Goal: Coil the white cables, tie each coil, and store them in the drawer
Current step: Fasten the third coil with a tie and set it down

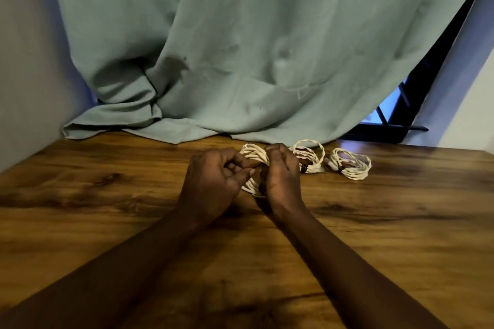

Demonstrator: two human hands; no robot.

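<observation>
White cable coil (254, 155): clamped in left grip (213, 176) and right grip (282, 176). On counter (107, 195) at 3 o'clock: nearer tied coil (310, 159), farther tied coil (350, 165).

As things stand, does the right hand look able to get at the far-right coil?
Probably yes, once freed: the right hand grips the held coil, and the far-right coil lies uncovered on the table just past the middle coil.

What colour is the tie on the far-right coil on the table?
Black or very dark; the tie shows in the head view.
</observation>
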